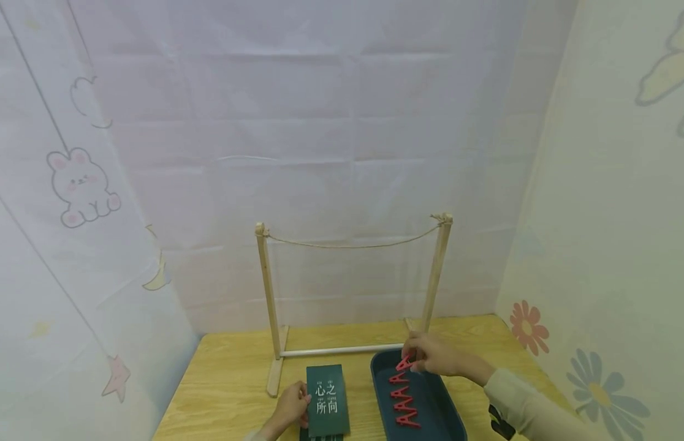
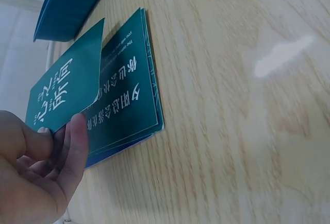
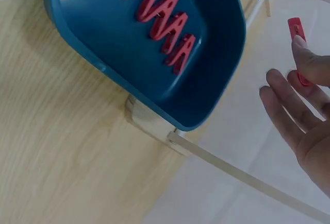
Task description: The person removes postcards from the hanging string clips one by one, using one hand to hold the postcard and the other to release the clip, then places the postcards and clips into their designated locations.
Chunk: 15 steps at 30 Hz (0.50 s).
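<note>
My left hand pinches the edge of a dark green card with white Chinese characters. In the left wrist view that card is tilted up, above a stack of similar green cards on the table. Between thumb and fingers, my right hand pinches a red clothespin, raised off the tray floor. Beneath it lies a dark blue tray, where several red clothespins are lined up in a row.
Behind the cards and tray stands a wooden frame with a sagging string tied between its posts. A white bar joins the posts low down. Patterned white sheets surround the wooden table on three sides.
</note>
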Motion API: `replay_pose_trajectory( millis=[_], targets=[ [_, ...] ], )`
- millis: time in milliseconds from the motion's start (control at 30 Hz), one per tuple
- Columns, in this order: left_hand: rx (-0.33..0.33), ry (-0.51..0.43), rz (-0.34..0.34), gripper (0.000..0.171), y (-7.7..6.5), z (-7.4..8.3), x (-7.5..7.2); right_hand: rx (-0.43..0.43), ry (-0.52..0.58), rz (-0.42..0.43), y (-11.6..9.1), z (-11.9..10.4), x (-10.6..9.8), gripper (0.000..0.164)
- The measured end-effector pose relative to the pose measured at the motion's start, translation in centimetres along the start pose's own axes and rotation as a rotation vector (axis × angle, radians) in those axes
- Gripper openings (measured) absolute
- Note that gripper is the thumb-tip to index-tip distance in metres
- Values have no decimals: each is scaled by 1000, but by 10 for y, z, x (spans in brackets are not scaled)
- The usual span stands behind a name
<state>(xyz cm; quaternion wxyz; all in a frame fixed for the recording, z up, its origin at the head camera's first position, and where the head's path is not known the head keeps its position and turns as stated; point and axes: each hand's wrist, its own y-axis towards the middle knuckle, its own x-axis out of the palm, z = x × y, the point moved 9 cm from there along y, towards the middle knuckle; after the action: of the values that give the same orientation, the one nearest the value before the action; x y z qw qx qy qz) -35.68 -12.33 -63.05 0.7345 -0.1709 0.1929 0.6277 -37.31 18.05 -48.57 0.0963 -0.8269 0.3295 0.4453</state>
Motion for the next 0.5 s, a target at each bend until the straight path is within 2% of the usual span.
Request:
replay_pose_trajectory(
  millis=[167,233,400,500],
  targets=[
    [-38,19,-53,16,-3,-7,3,-90,-91,-29,-4,-2,17,21],
    [-34,23,-67,17,-4,-9,4,-112,-107,-36,-5,-3,21,23],
    [19,59,-64,19,-6,-9,4,-91,-107,-93,-8,-2,34,22],
    [17,68,-61,19,-7,-9,3,-63,-116,-134,-9,1,44,22]
  ],
)
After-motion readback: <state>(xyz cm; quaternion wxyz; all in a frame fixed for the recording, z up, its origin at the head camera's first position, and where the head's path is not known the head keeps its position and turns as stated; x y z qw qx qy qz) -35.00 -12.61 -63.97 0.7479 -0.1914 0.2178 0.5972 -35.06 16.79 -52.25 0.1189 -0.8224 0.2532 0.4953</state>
